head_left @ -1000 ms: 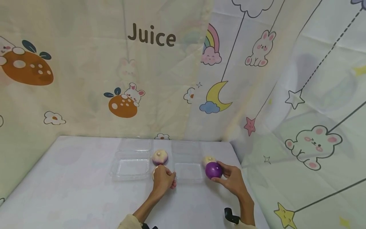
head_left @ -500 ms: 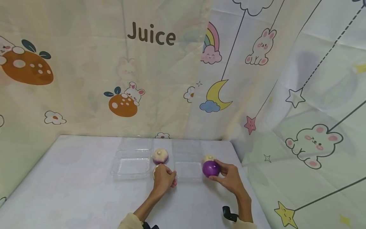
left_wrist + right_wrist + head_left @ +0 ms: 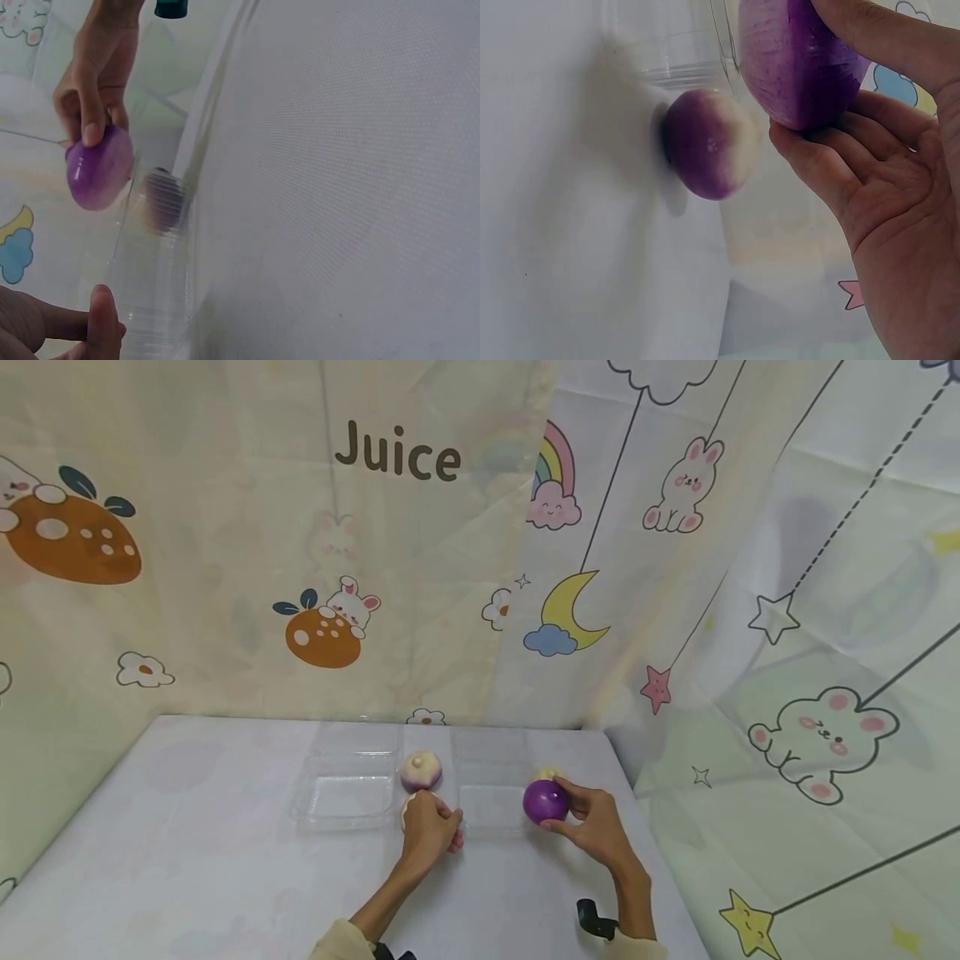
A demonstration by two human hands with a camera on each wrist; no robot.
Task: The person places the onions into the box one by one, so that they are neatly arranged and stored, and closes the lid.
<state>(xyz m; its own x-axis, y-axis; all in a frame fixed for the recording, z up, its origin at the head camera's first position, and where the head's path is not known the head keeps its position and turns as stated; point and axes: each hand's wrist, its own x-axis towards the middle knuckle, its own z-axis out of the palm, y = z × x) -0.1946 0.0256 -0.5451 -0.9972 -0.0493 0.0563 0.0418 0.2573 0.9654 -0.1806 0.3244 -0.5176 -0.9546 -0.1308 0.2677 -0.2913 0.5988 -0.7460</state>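
My right hand grips a purple turnip between thumb and fingers, at the right edge of the right clear plastic box. The turnip is off the table in the right wrist view. Behind it sits another turnip, purple and cream, resting on the table beside the box. My left hand has its fingers curled at the left rim of that box; in the left wrist view, thumb and finger meet by the box wall. Below the left hand a cream turnip is mostly covered.
A second clear plastic box lies with its lid raised at the left. Between the boxes sits a cream-and-purple turnip. The white table meets printed curtains at the back and right.
My right hand has moved a little to the left with the purple turnip, toward the right box. The left hand and the boxes have stayed in place.
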